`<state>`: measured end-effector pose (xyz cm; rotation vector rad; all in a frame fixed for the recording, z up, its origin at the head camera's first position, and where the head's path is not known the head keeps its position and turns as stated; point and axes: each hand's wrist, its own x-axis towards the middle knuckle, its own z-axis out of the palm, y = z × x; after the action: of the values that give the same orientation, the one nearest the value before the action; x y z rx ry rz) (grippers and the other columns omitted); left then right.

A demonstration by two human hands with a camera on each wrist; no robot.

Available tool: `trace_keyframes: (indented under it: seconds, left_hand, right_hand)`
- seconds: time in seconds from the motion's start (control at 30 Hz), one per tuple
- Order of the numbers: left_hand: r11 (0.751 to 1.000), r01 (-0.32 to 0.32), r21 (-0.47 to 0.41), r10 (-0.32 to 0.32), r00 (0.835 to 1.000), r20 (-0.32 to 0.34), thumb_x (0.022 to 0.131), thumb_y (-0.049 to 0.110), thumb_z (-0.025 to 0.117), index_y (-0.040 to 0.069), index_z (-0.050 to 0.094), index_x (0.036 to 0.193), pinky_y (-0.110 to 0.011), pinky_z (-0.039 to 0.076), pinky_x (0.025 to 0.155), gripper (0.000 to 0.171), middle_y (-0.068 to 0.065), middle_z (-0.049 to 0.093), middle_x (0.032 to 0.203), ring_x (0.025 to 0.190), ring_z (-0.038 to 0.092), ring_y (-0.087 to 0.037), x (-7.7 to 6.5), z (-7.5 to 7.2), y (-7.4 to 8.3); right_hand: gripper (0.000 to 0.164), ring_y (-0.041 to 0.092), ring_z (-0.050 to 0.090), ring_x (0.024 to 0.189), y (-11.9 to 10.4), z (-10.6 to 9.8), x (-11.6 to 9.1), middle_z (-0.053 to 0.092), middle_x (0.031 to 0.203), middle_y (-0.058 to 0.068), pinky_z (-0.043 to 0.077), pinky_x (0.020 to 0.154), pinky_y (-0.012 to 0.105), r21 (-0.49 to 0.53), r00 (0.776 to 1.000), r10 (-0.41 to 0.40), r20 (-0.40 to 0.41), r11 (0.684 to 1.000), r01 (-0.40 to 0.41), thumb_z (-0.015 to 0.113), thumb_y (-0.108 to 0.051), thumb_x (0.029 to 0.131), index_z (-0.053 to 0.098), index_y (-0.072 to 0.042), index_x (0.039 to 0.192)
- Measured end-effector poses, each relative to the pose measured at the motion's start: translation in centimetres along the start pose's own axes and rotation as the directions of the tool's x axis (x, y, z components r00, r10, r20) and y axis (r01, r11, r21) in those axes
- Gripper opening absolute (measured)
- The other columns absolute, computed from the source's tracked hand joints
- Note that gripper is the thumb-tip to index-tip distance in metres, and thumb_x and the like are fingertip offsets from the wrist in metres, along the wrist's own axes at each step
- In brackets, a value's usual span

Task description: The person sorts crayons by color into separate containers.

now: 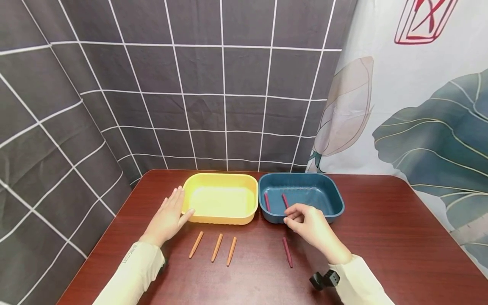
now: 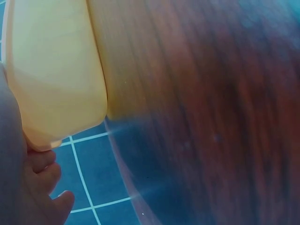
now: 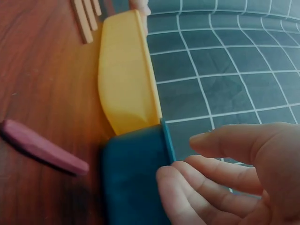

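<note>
My left hand [image 1: 167,218] rests against the left side of a yellow plastic tub [image 1: 225,220], its fingers straight and thumb at the front rim. Over the front rim of a blue tub [image 1: 335,214] is my right hand [image 1: 312,224]. Its fingers are loosely bent, and the right wrist view shows a gap between thumb and fingers with nothing held. Inside the blue tub lean two dark red crayon-like sticks, one at left [image 1: 267,202] and one [image 1: 285,201] just beyond the right fingers. A third dark red stick [image 1: 287,252] lies on the table before that tub.
Three orange sticks [image 1: 217,248] lie on the brown wooden table [image 1: 259,279] in front of the yellow tub. The tubs stand side by side near the back edge. Behind them hangs a dark grid-patterned cloth [image 1: 198,106], with a leaf-printed white curtain [image 1: 400,140] at right.
</note>
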<state>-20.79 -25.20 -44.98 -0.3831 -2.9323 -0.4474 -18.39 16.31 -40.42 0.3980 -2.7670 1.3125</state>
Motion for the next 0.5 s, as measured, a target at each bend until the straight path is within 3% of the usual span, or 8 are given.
trace_keyframes:
  seconds: [0.5]
  left_hand:
    - [1.0, -0.004, -0.012, 0.004, 1.0, -0.002, 0.104, 0.042, 0.054, -0.012, 0.025, 0.154, -0.06, 0.02, 0.12, 0.08, -0.028, 0.024, 0.162, 0.151, 0.021, -0.044, 0.0, 0.1, 0.0]
  right_hand:
    - [0.017, 0.01, 0.057, 0.053, 2.5, 1.7, -2.1, 0.064, 0.07, -0.003, 0.049, 0.049, 0.024, -0.026, 0.986, 0.042, 0.161, 0.999, -0.038, 0.08, -0.006, 0.081, 0.069, 0.0, 0.092]
